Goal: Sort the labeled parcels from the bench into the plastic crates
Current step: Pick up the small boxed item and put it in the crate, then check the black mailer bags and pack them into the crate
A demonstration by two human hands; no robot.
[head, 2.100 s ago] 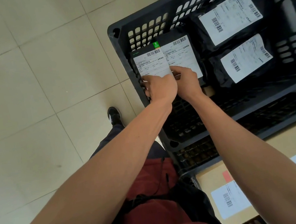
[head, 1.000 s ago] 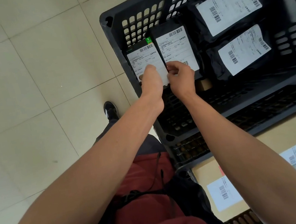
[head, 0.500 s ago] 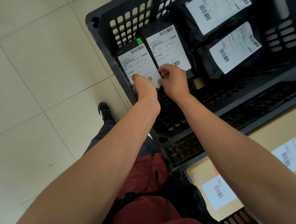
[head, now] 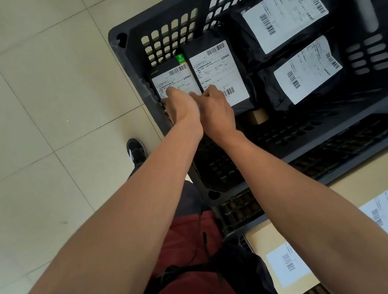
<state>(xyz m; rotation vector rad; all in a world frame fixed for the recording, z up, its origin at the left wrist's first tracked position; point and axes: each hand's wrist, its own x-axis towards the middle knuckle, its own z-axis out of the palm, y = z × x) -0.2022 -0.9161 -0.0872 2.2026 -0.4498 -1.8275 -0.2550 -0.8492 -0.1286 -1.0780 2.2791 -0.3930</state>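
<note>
pale glazed floor tiles (head: 31, 108), square, thin grey grout lines, fill the left side. a black shoe with white trim (head: 136, 151) stands on them beside the crate's near corner. dark moulded plastic crate (head: 135, 62), rigid, walls pierced with rounded rectangular slots, floor a fine lattice. inside against its left wall: a flat black box parcel with a green s sticker (head: 172, 77), matte face, white printed barcode label. left hand (head: 182, 108) lies over the lower part of this parcel, fingers bent down onto and around its near edge, gripping it as far as i can tell; fingertips are hidden behind the knuckles. just beside it, edges touching, a second flat black box parcel (head: 218, 72), taller, large white label with barcodes at top and bottom. right hand (head: 216, 110) sits at the lower left corner of that one, fingers curled and pinching its edge. a small tan cardboard box (head: 257, 116) shows under that parcel's lower right corner. further right, two soft black poly mailer bags, wrinkled and glossy, each with a slanted white label: upper mailer (head: 283, 11), lower mailer (head: 307, 70), lying one below the other. below the crate at lower right, flat kraft cardboard cartons (head: 359, 185) with smooth tops, carrying white shipping labels. dark red garment (head: 196, 285) at bottom centre.
</note>
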